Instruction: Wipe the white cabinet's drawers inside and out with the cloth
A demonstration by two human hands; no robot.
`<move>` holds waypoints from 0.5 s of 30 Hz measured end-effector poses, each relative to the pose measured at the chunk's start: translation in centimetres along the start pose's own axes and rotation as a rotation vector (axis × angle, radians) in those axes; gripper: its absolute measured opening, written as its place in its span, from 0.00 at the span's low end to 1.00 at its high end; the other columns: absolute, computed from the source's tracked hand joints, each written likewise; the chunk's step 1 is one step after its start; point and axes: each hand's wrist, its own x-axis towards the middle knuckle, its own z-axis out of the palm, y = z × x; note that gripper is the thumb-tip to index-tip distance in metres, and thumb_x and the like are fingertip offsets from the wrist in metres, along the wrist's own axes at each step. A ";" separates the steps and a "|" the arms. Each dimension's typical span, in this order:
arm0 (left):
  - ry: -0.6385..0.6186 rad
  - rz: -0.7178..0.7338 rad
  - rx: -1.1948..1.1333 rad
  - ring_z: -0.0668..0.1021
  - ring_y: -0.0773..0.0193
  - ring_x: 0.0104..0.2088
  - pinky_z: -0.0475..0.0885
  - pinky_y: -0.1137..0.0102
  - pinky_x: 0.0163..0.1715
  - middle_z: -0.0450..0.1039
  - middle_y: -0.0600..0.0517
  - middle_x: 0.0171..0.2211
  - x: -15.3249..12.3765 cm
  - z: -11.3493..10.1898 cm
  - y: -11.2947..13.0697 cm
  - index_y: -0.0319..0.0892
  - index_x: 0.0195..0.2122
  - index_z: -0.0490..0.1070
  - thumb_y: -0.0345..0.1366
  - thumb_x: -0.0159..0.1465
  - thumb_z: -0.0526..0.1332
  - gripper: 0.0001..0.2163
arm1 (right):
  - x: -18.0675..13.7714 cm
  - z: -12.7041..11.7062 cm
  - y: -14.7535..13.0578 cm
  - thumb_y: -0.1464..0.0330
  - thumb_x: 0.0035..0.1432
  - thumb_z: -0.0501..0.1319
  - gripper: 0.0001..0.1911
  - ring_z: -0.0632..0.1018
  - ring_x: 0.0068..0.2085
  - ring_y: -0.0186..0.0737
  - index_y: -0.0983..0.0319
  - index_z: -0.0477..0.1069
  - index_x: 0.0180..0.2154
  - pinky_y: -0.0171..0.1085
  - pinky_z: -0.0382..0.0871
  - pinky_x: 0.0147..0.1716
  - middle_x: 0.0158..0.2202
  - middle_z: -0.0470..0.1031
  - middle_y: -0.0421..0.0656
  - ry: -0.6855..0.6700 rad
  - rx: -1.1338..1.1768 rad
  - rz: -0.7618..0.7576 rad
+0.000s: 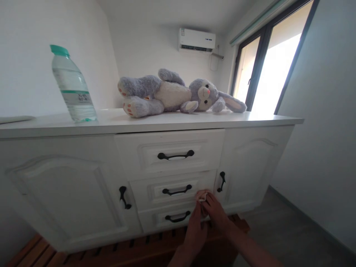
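**Both hands on a small cloth at the drawer fronts**

Head view: the left hand [195, 233] and right hand [215, 213] meet low on the white cabinet [66, 185], each grip pinched on one small pinkish cloth [202, 195], bunched against the cabinet's middle drawer [172, 190], just right of its handle. On the cabinet's top surface, well above, a plush rabbit [172, 92] lies on its side and a water bottle [72, 87] stands upright.
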 end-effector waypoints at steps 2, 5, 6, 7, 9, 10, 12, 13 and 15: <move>-0.026 -0.050 0.013 0.69 0.47 0.65 0.61 0.52 0.68 0.66 0.31 0.65 -1.3 -0.9 -2.5 0.29 0.65 0.60 0.24 0.55 0.56 0.33 | -0.8 2.5 -1.5 0.80 0.55 0.64 0.16 0.78 0.49 0.49 0.61 0.76 0.44 0.49 0.77 0.50 0.44 0.78 0.48 0.024 -0.006 0.023; 0.071 -0.097 0.012 0.71 0.48 0.64 0.62 0.53 0.67 0.69 0.33 0.63 -3.0 -4.3 -4.5 0.31 0.64 0.63 0.25 0.55 0.56 0.32 | 0.4 5.8 -4.9 0.78 0.54 0.66 0.15 0.79 0.47 0.48 0.60 0.76 0.44 0.47 0.77 0.49 0.44 0.79 0.47 0.019 0.003 -0.018; 0.134 -0.120 0.017 0.72 0.48 0.63 0.63 0.53 0.66 0.70 0.32 0.62 -3.7 -6.0 -5.0 0.31 0.63 0.64 0.25 0.56 0.56 0.31 | 1.4 7.0 -6.5 0.77 0.54 0.67 0.15 0.79 0.47 0.48 0.61 0.76 0.44 0.46 0.76 0.49 0.45 0.79 0.47 0.011 0.015 -0.060; 0.207 -0.151 0.032 0.73 0.47 0.63 0.65 0.53 0.65 0.71 0.31 0.61 -4.4 -7.8 -5.5 0.31 0.62 0.65 0.26 0.57 0.55 0.29 | 2.6 8.4 -8.4 0.75 0.54 0.68 0.14 0.78 0.47 0.47 0.62 0.76 0.44 0.44 0.76 0.49 0.45 0.79 0.47 0.000 0.032 -0.100; 0.361 -0.214 0.084 0.74 0.45 0.61 0.66 0.50 0.63 0.72 0.28 0.60 -6.0 -11.6 -6.9 0.28 0.60 0.66 0.29 0.59 0.55 0.26 | 5.3 11.1 -12.6 0.71 0.54 0.70 0.13 0.78 0.48 0.46 0.64 0.76 0.43 0.42 0.76 0.49 0.45 0.79 0.47 -0.035 0.077 -0.159; 0.430 -0.235 0.111 0.74 0.43 0.61 0.66 0.49 0.63 0.71 0.27 0.60 -6.7 -13.5 -7.7 0.28 0.59 0.66 0.30 0.59 0.55 0.26 | 6.7 12.3 -14.6 0.69 0.55 0.70 0.13 0.78 0.48 0.45 0.64 0.76 0.43 0.42 0.75 0.49 0.45 0.79 0.47 -0.056 0.099 -0.182; 0.521 -0.251 0.150 0.75 0.42 0.60 0.67 0.48 0.62 0.72 0.28 0.59 -7.9 -17.0 -8.8 0.29 0.58 0.68 0.31 0.59 0.56 0.25 | 9.5 13.9 -18.2 0.67 0.56 0.69 0.11 0.78 0.46 0.45 0.64 0.77 0.41 0.42 0.75 0.48 0.43 0.79 0.46 -0.091 0.134 -0.215; 0.543 -0.249 0.163 0.76 0.42 0.59 0.68 0.48 0.61 0.73 0.29 0.59 -8.2 -18.4 -8.9 0.31 0.58 0.68 0.31 0.59 0.56 0.25 | 10.9 14.1 -19.6 0.67 0.56 0.69 0.10 0.78 0.45 0.45 0.64 0.77 0.40 0.42 0.75 0.47 0.41 0.79 0.45 -0.094 0.147 -0.230; 0.573 -0.224 0.201 0.77 0.44 0.58 0.70 0.50 0.60 0.75 0.31 0.57 -8.0 -20.7 -7.7 0.33 0.56 0.70 0.33 0.60 0.56 0.23 | 13.6 13.0 -21.2 0.66 0.59 0.67 0.08 0.77 0.44 0.44 0.64 0.77 0.40 0.42 0.75 0.48 0.40 0.79 0.45 -0.050 0.161 -0.241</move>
